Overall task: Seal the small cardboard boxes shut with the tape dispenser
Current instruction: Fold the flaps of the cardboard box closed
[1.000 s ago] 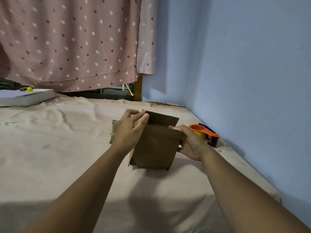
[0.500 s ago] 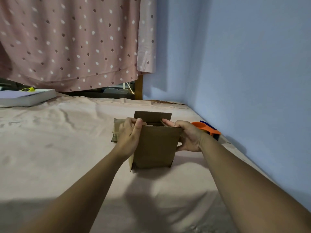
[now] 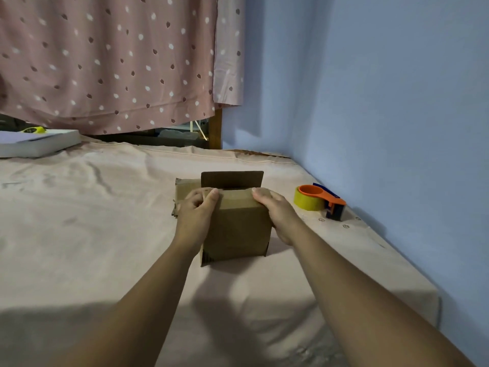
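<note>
Resting on wrinkled pink bed sheet [image 3: 92, 234]: small brown cardboard box [image 3: 238, 226], rear flap upright. Clasping its sides: left hand [image 3: 197, 211] and right hand [image 3: 277, 210], thumbs pressing near flap down. Lying apart, rightward: orange tape dispenser [image 3: 320, 201].

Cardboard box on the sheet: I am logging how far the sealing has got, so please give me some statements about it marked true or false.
1. The left hand and right hand both hold the cardboard box. True.
2. The tape dispenser is in the right hand. False: it lies on the sheet beside the wall, untouched.
3. The box's far flap stands upright. True.
4. The tape roll is red. False: it is yellow.
</note>
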